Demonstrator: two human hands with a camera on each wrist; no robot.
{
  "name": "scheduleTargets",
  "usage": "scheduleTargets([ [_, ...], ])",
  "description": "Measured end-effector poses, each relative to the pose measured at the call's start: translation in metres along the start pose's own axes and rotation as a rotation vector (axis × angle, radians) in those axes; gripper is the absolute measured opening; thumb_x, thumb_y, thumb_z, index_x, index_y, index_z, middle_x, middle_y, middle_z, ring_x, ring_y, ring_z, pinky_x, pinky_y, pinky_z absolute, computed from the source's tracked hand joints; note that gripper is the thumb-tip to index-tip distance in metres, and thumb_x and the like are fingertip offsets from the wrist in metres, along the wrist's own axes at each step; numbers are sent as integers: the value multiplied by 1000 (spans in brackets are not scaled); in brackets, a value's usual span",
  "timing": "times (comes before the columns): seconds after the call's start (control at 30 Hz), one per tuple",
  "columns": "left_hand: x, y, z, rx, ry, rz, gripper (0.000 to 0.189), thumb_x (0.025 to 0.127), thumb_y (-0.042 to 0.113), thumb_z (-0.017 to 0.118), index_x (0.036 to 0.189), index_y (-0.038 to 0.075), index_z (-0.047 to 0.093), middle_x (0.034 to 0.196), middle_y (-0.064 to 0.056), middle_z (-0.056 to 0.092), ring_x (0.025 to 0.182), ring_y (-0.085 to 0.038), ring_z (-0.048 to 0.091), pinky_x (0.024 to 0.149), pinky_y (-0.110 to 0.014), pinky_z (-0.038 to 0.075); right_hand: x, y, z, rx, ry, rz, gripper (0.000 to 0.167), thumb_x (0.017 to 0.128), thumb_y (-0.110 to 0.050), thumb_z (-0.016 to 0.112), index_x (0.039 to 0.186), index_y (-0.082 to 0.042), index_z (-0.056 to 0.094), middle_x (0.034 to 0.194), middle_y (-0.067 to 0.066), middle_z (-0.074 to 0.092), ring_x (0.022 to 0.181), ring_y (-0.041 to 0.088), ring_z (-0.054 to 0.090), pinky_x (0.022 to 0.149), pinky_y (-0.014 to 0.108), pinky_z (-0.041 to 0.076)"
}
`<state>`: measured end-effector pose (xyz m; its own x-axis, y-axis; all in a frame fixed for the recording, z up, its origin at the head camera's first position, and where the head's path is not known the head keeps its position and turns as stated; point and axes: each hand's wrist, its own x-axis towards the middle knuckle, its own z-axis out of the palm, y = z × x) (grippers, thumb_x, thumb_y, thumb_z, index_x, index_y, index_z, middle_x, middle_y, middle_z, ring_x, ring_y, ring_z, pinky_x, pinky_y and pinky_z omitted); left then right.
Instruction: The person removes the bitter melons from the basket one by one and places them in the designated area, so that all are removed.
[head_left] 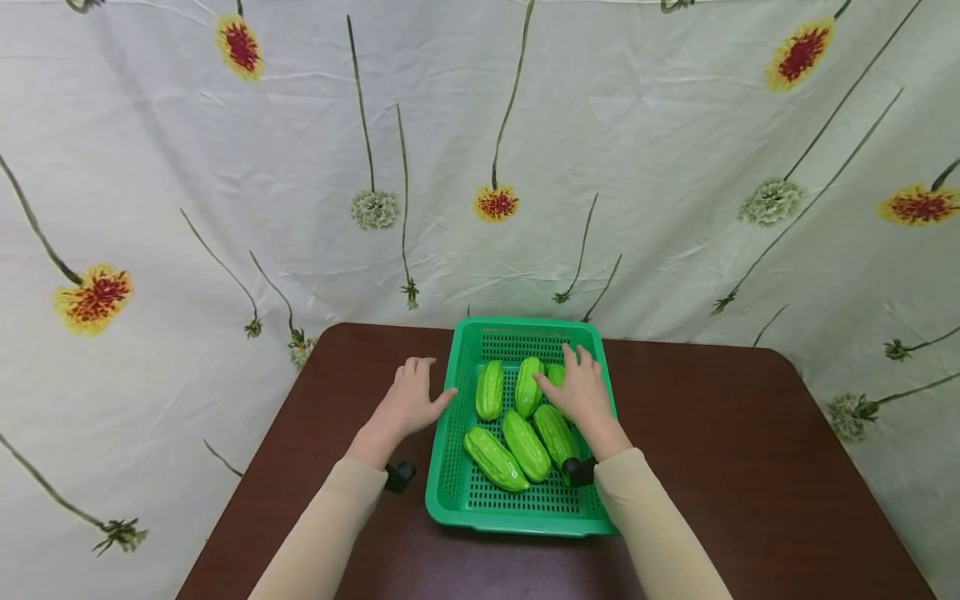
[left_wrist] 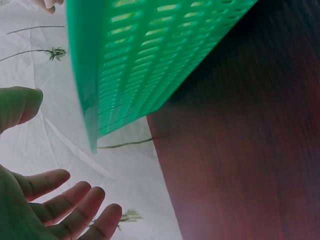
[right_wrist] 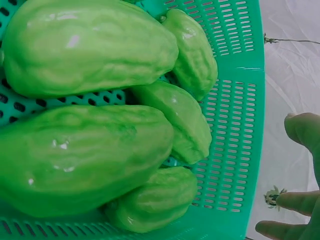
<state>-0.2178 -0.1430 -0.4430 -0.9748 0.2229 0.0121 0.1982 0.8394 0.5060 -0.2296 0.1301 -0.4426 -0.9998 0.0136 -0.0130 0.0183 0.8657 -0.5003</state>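
Note:
Several bright green, glossy, wrinkled gourds [head_left: 527, 444], like bitter melons, lie in a green plastic basket [head_left: 525, 527] with slotted walls. My left hand [head_left: 408, 404] hovers just outside the basket's left rim, fingers spread and holding nothing. In the left wrist view, a gap shows between this hand [left_wrist: 60, 210] and the basket wall [left_wrist: 145, 55]. Over the right side of the basket is my right hand [head_left: 583, 392], its fingers loosely extended and nothing in its grasp. It partly hides one gourd [head_left: 556, 374]. The right wrist view shows gourds [right_wrist: 90, 155] overlapping near the far wall.
The basket stands on a dark brown table [head_left: 712, 442] with rounded far corners. Behind the table hangs a pale cloth [head_left: 450, 258] printed with flowers. Black wrist cameras [head_left: 400, 477] are strapped to both wrists, one above the gourds.

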Motion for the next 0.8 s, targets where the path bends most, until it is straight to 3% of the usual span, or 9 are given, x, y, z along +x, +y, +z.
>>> scheduleTargets([
  [0.3, -5, 0, 9, -53, -9, -18, 67, 97, 34, 61, 144, -7, 35, 142, -29, 37, 130, -44, 39, 101, -54, 43, 3, 6, 9, 39, -22, 49, 80, 94, -42, 65, 153, 0, 30, 156, 30, 24, 138, 53, 30, 103, 62, 39],
  [0.57, -7, -2, 17, -117, -18, -44, 59, 98, 31, 61, 138, -6, 40, 128, -24, 46, 108, -34, 54, 88, -47, 49, 6, 13, 17, 50, -39, 81, 80, 93, -38, 67, 152, 1, 30, 154, 31, 26, 138, 52, 32, 103, 61, 39],
  [0.8, -11, -3, 24, -192, -21, -89, 52, 98, 27, 61, 137, -4, 42, 121, -20, 52, 102, -29, 60, 83, -43, 52, 8, 17, 25, 47, -68, 90, 77, 94, -33, 66, 151, 3, 29, 151, 32, 29, 135, 52, 36, 102, 59, 42],
])
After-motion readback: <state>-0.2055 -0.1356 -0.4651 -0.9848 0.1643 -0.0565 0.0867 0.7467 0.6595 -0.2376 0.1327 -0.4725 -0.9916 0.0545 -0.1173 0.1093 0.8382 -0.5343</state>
